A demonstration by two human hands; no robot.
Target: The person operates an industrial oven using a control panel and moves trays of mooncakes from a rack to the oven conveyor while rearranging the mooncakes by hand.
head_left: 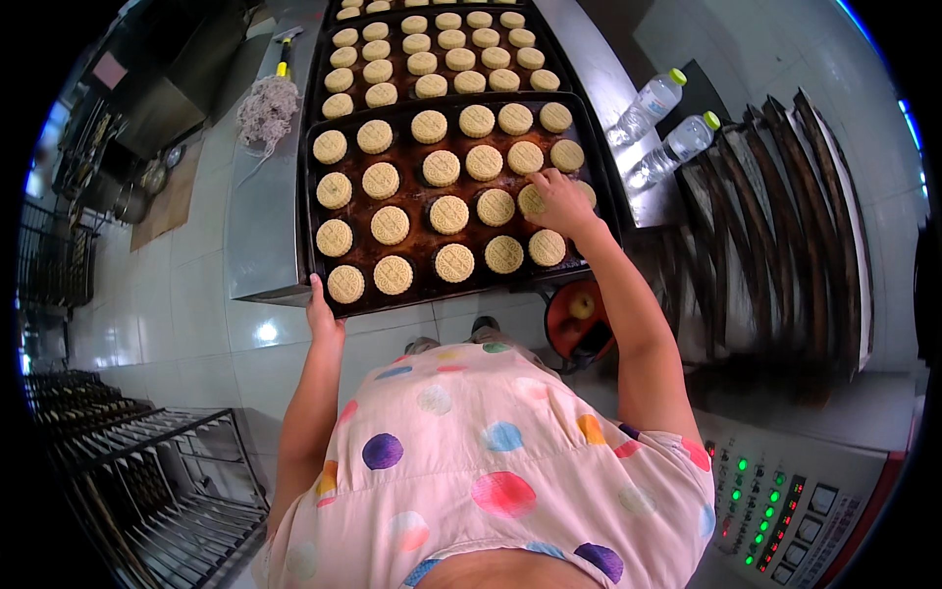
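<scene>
A dark baking tray [412, 260] full of round, pale mooncakes [448, 214] with patterned tops lies in front of me, its near edge jutting past the metal table. My left hand [325, 312] grips the tray's near left corner, thumb on the rim and fingers mostly hidden below. Over the right side of the tray, my right hand [562, 204] has its bent fingers at a mooncake [531, 200], thumb and fingertips against its edge. That hand partly covers another mooncake [586, 193] beside it.
Another tray [432, 74] of mooncakes sits beyond. A string mop head [267, 108] lies left on the metal table [265, 216]. Two water bottles [677, 147] lie right, near stacked dark trays [785, 216]. A red basin [567, 324], metal rack [186, 491] and control panel [775, 501] are nearer me.
</scene>
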